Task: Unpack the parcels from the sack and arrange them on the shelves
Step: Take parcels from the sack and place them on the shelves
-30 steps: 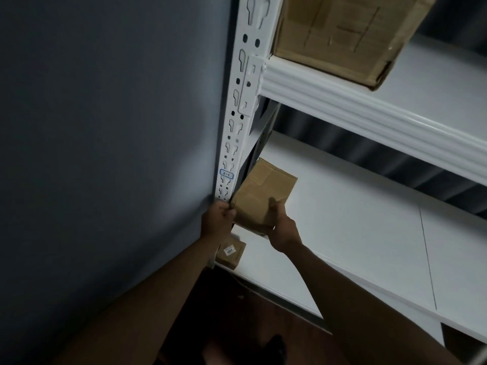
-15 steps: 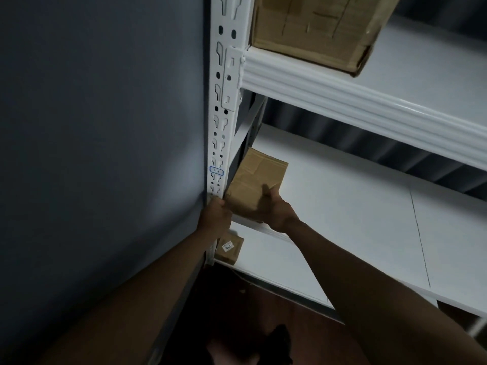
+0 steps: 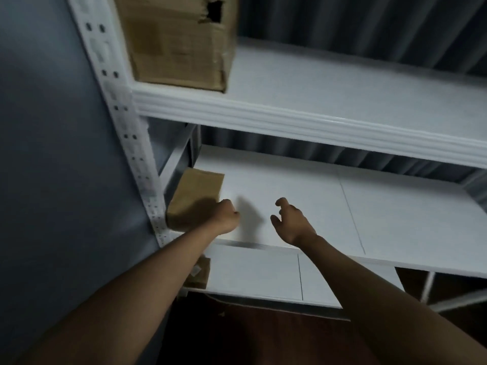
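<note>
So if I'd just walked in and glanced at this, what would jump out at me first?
Probably the two bare arms reaching into the white shelving: the left hand next to a flat brown parcel at the left end of the middle shelf, the right hand empty, fingers loosely curled above it. Then the big battered cardboard box with a torn hole, on the upper shelf.

A storeroom: white boltless metal shelving [image 3: 303,122] against a grey wall [image 3: 47,154], holding brown cardboard parcels [image 3: 181,40].

White middle shelf [image 3: 303,196]; brown parcel [image 3: 196,197] flat, left end.
</note>
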